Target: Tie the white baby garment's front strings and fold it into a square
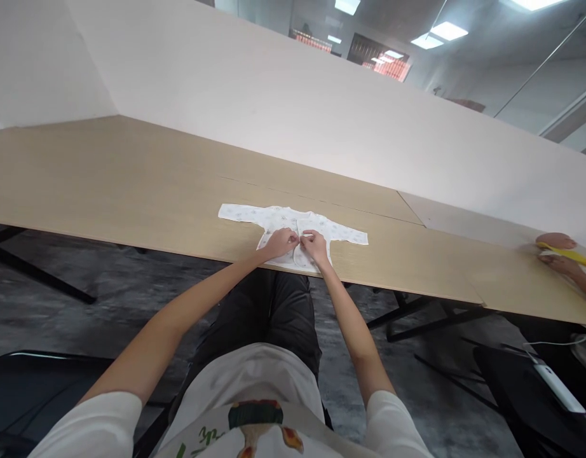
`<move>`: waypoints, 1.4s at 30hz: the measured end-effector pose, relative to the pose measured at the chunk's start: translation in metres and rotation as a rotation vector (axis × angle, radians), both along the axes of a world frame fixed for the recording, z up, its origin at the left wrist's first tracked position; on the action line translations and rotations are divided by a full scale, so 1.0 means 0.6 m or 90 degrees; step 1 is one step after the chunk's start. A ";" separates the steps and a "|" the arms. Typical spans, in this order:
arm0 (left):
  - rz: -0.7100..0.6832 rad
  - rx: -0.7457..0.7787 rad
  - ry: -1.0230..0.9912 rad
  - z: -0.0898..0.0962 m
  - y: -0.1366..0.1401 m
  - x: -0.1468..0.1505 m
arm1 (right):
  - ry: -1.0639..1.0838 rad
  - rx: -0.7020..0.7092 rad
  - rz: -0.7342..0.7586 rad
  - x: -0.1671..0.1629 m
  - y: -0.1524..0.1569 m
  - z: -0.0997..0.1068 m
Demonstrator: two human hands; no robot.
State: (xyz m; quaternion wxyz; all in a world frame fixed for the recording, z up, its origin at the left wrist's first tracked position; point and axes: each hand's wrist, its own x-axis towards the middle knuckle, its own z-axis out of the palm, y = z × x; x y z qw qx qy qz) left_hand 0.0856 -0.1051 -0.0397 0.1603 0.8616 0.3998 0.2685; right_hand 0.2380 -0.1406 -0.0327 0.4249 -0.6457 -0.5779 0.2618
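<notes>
Both arms [353, 324] are extended forward; the left hand [281, 243] and right hand [316, 247] are held close together, fingers bent.

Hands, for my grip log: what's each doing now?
Left hand: closed at the front of the small shirt; exact grip unclear.
Right hand: closed there too; exact grip unclear.

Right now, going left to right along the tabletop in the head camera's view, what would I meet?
One white garment sleeve, the person's left hand, the person's right hand, the other white garment sleeve, another person's hand.
</notes>
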 end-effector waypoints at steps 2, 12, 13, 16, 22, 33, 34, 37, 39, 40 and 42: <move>-0.006 -0.008 0.000 -0.003 0.001 0.001 | 0.012 -0.011 0.010 0.004 0.004 -0.005; 0.044 -0.027 -0.015 0.009 0.029 -0.026 | -0.052 -0.056 -0.038 0.047 0.001 -0.004; 0.059 -0.025 -0.006 0.014 0.039 -0.024 | -0.074 -0.061 -0.049 0.047 0.004 0.001; 0.128 -0.025 0.007 0.026 0.071 -0.003 | -0.136 -0.081 -0.077 0.032 0.028 0.019; 0.247 -0.114 0.038 0.038 0.113 0.047 | -0.310 -0.127 -0.104 -0.029 0.109 0.036; 0.278 -0.017 0.042 0.022 0.113 0.063 | -0.336 -0.074 -0.143 -0.031 0.127 0.007; 0.272 -0.017 0.045 0.019 0.112 0.062 | -0.323 -0.071 -0.148 -0.030 0.127 0.004; 0.246 -0.018 0.040 0.013 0.110 0.058 | -0.302 -0.071 -0.161 -0.028 0.131 -0.002; 0.236 -0.018 0.025 0.011 0.111 0.057 | -0.301 -0.068 -0.165 -0.028 0.135 -0.002; 0.233 -0.019 0.017 0.009 0.112 0.057 | -0.300 -0.068 -0.164 -0.028 0.137 -0.002; 0.235 -0.025 0.005 0.005 0.115 0.058 | -0.291 -0.083 -0.159 -0.026 0.141 0.002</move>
